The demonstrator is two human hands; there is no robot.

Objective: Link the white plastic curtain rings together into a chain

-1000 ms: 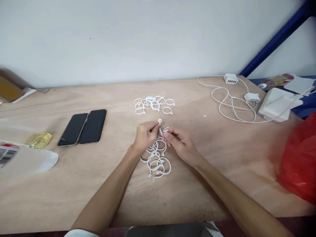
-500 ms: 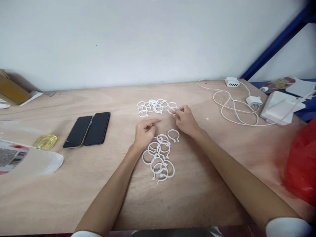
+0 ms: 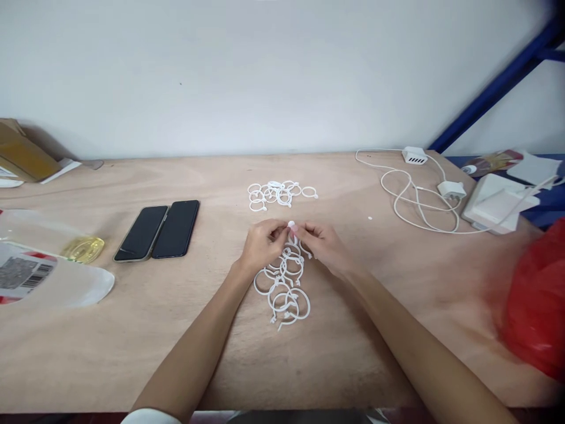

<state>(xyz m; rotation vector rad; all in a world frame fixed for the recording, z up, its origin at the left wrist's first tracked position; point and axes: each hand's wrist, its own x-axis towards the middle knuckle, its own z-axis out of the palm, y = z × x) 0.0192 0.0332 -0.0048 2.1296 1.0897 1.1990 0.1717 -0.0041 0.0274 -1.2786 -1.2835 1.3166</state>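
My left hand (image 3: 268,242) and my right hand (image 3: 321,244) meet at the middle of the table, fingertips pinched together. Between them is a small white plastic ring (image 3: 291,224), mostly hidden by the fingers. Below and partly under the hands lies a loose heap of white plastic rings (image 3: 282,295), several of them with their clasps undone. Farther back, a second cluster of white rings (image 3: 258,205) looks closed, and a single ring (image 3: 309,192) lies at its right end.
Two dark phones (image 3: 175,228) lie left of my hands. Beyond them are a clear plastic bag (image 3: 88,288), a yellow coil (image 3: 86,249) and a cardboard box (image 3: 26,154). White cables and a charging hub (image 3: 414,155) occupy the back right, near a red bag (image 3: 536,303).
My right hand has come back from the far cluster, and one ring has left that cluster's right end. Both hands are now together, pinching a ring above the near heap.
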